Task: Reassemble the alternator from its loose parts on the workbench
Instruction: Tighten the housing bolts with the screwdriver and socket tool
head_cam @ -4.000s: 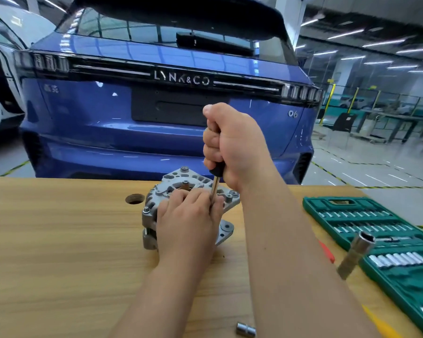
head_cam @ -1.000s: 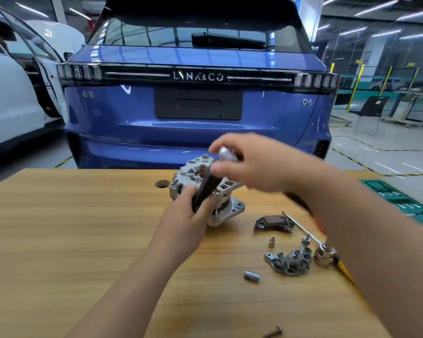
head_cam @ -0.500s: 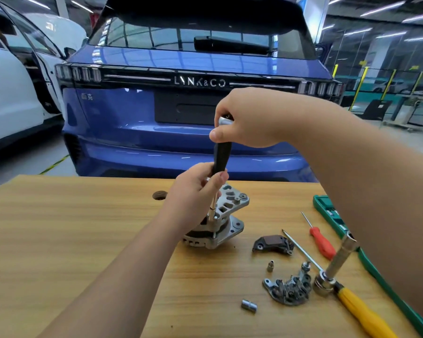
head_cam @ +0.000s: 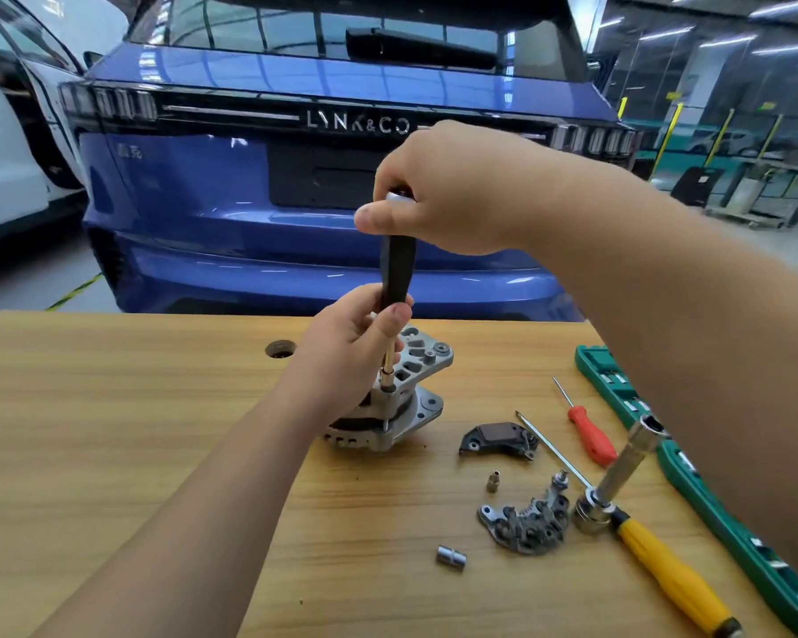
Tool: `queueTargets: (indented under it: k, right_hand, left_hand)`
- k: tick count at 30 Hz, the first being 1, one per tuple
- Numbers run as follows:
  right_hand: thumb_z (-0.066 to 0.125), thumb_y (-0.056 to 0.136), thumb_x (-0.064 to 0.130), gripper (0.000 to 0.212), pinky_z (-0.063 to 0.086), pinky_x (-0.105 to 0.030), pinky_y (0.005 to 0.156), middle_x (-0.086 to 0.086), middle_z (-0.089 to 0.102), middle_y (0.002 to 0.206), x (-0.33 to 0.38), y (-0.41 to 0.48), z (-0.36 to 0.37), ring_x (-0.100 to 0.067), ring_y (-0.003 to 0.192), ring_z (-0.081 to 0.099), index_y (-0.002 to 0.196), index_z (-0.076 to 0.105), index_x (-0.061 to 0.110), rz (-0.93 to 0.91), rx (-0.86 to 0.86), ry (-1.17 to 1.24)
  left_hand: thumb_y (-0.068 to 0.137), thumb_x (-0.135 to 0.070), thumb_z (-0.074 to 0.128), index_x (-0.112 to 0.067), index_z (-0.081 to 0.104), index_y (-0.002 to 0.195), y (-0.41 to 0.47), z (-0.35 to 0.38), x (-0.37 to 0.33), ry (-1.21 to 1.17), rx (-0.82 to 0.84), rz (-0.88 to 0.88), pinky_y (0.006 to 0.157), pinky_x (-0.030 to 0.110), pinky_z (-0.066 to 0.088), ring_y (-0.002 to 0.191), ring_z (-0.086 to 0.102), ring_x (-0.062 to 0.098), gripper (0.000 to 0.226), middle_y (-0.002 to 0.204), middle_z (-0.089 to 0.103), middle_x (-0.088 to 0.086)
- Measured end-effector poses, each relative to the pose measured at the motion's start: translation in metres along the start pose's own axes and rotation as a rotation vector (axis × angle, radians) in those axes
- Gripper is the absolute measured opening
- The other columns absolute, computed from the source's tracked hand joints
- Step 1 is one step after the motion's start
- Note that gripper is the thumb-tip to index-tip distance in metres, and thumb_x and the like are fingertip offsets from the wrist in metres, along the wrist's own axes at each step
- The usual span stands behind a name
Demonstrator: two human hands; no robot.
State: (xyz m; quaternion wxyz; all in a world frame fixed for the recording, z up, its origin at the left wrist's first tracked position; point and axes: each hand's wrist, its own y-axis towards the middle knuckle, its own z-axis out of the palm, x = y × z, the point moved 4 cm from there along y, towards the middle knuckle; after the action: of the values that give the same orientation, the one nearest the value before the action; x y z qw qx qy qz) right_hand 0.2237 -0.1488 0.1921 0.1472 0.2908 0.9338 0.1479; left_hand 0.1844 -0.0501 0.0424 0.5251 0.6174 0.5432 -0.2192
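The silver alternator housing [head_cam: 415,398] stands on the wooden workbench [head_cam: 111,430]. A black-handled nut driver [head_cam: 397,274] stands upright with its tip on a bolt at the housing's near edge. My right hand [head_cam: 443,200] grips the top of the handle. My left hand [head_cam: 351,352] holds the lower handle and shaft, partly covering the housing. Loose parts lie to the right: a dark brush holder [head_cam: 498,439], a grey rectifier plate [head_cam: 524,522], a small bushing [head_cam: 493,481] and a small socket [head_cam: 451,556].
A red screwdriver [head_cam: 588,432], a yellow-handled ratchet with a long socket [head_cam: 636,513] and a thin steel driver shaft [head_cam: 556,451] lie at the right. A green socket case [head_cam: 710,499] runs along the right edge. A blue car [head_cam: 203,200] stands behind the bench, and a round hole [head_cam: 279,349] is in the top.
The driver went from tilted across the housing to upright on a bolt at its near edge. My right hand rose to the handle's top; my left hand moved onto the lower handle and shaft.
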Motion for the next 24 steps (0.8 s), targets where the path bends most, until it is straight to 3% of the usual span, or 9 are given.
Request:
queueTargets:
  k: [2, 5, 7, 11, 14, 16, 18, 21, 24]
  right_hand:
    - [0.032, 0.09, 0.067, 0.053, 0.027, -0.03, 0.052, 0.008, 0.047, 0.066, -0.003, -0.001, 0.0, -0.016, 0.062, 0.049, 0.102, 0.062, 0.024, -0.074, -0.067, -0.118]
    - [0.018, 0.084, 0.067, 0.07, 0.032, -0.033, 0.057, -0.003, 0.061, 0.074, -0.007, -0.006, 0.005, -0.032, 0.069, 0.056, 0.104, 0.061, 0.016, -0.206, -0.174, -0.264]
    - [0.022, 0.09, 0.062, 0.067, 0.031, -0.034, 0.054, -0.008, 0.065, 0.074, -0.003, -0.01, 0.005, -0.033, 0.061, 0.055, 0.098, 0.063, 0.01, -0.297, -0.236, -0.262]
    - [0.034, 0.101, 0.041, 0.052, 0.045, -0.039, 0.051, -0.012, 0.063, 0.067, 0.003, -0.012, 0.003, -0.034, 0.053, 0.058, 0.086, 0.064, 0.001, -0.443, -0.384, -0.28]
    - [0.035, 0.102, 0.038, 0.049, 0.046, -0.04, 0.051, -0.01, 0.062, 0.066, 0.006, -0.012, 0.002, -0.033, 0.054, 0.058, 0.086, 0.064, 0.002, -0.506, -0.377, -0.289]
    - [0.027, 0.102, 0.043, 0.053, 0.041, -0.038, 0.052, -0.008, 0.061, 0.07, 0.009, -0.01, 0.002, -0.033, 0.057, 0.056, 0.09, 0.063, 0.006, -0.442, -0.31, -0.31]
    - [0.019, 0.101, 0.047, 0.049, 0.031, -0.034, 0.051, -0.004, 0.053, 0.071, 0.011, -0.005, 0.004, -0.032, 0.058, 0.049, 0.09, 0.053, 0.013, -0.234, -0.207, -0.377]
    - [0.031, 0.104, 0.033, 0.038, 0.021, -0.03, 0.046, -0.001, 0.033, 0.064, 0.014, -0.003, 0.014, -0.022, 0.05, 0.031, 0.071, 0.028, 0.015, 0.102, -0.177, -0.339]
    - [0.04, 0.1, 0.023, 0.04, 0.016, -0.029, 0.046, 0.0, 0.03, 0.063, 0.029, -0.01, 0.018, -0.018, 0.049, 0.026, 0.067, 0.018, 0.015, 0.215, -0.206, -0.258]
  left_hand:
    - [0.081, -0.061, 0.046, -0.038, 0.06, 0.101, 0.002, -0.003, -0.002, -0.001, 0.044, 0.004, 0.078, 0.04, 0.058, 0.077, 0.067, 0.005, 0.033, 0.08, 0.067, -0.017]
    - [0.081, -0.061, 0.046, -0.04, 0.06, 0.1, 0.004, -0.002, -0.004, 0.008, 0.075, 0.016, 0.079, 0.044, 0.058, 0.079, 0.067, 0.006, 0.032, 0.084, 0.067, -0.016]
    - [0.086, -0.061, 0.047, -0.041, 0.06, 0.1, 0.004, -0.001, -0.002, -0.013, 0.095, 0.016, 0.08, 0.045, 0.058, 0.079, 0.067, 0.008, 0.028, 0.084, 0.067, -0.013]
    - [0.089, -0.052, 0.047, -0.042, 0.061, 0.101, 0.003, 0.0, 0.001, -0.038, 0.1, 0.026, 0.083, 0.049, 0.056, 0.081, 0.068, 0.01, 0.021, 0.089, 0.068, -0.01]
    - [0.092, -0.045, 0.047, -0.039, 0.063, 0.101, 0.001, 0.0, 0.0, -0.089, 0.075, 0.024, 0.085, 0.05, 0.055, 0.083, 0.069, 0.013, 0.02, 0.093, 0.068, -0.009]
    - [0.097, -0.04, 0.047, -0.034, 0.063, 0.104, 0.0, 0.0, -0.001, -0.099, 0.07, 0.028, 0.085, 0.048, 0.055, 0.083, 0.069, 0.012, 0.019, 0.094, 0.068, -0.01]
    - [0.101, -0.034, 0.043, -0.035, 0.06, 0.106, 0.002, 0.002, -0.002, -0.084, 0.059, 0.029, 0.082, 0.038, 0.055, 0.082, 0.068, 0.007, 0.017, 0.092, 0.067, -0.013]
    - [0.101, -0.032, 0.037, -0.04, 0.052, 0.098, 0.001, 0.013, -0.005, -0.089, 0.024, 0.023, 0.061, 0.012, 0.047, 0.065, 0.06, -0.002, 0.018, 0.081, 0.061, -0.013]
    - [0.08, -0.037, 0.043, -0.024, 0.046, 0.081, -0.004, 0.023, -0.012, -0.172, -0.025, 0.009, 0.045, 0.014, 0.036, 0.048, 0.036, 0.001, 0.014, 0.06, 0.043, -0.014]
